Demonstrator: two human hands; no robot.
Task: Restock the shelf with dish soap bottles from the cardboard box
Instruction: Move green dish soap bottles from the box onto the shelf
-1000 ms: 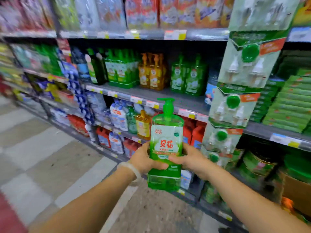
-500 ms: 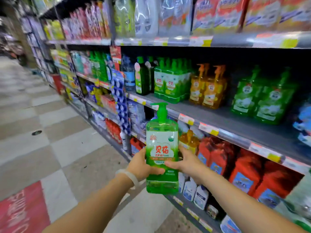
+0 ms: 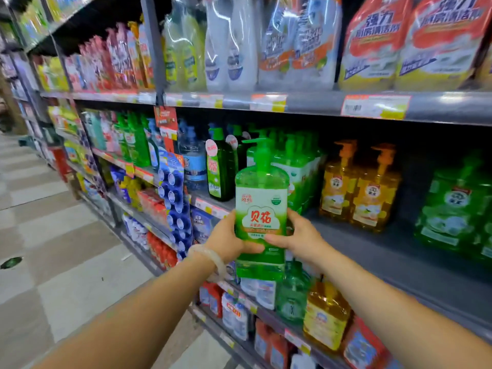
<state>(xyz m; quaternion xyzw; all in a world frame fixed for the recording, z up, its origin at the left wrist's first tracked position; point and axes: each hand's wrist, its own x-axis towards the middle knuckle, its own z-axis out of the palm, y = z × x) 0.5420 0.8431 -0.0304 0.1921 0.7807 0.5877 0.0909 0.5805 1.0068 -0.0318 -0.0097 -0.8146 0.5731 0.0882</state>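
Observation:
A green dish soap bottle with a pump top and a white and green label is upright in front of the middle shelf. My left hand grips its left side and my right hand grips its right side, thumbs across the lower label. Right behind it on the shelf stands a row of matching green pump bottles. The cardboard box is not in view.
Orange pump bottles and more green bottles stand further right, with bare grey shelf before them. Dark green bottles sit to the left. Refill pouches fill the shelf above. A tiled aisle floor runs left.
Both hands have carried the bottle up and closer to the middle shelf, and the view has swung left along the aisle. The grip is unchanged.

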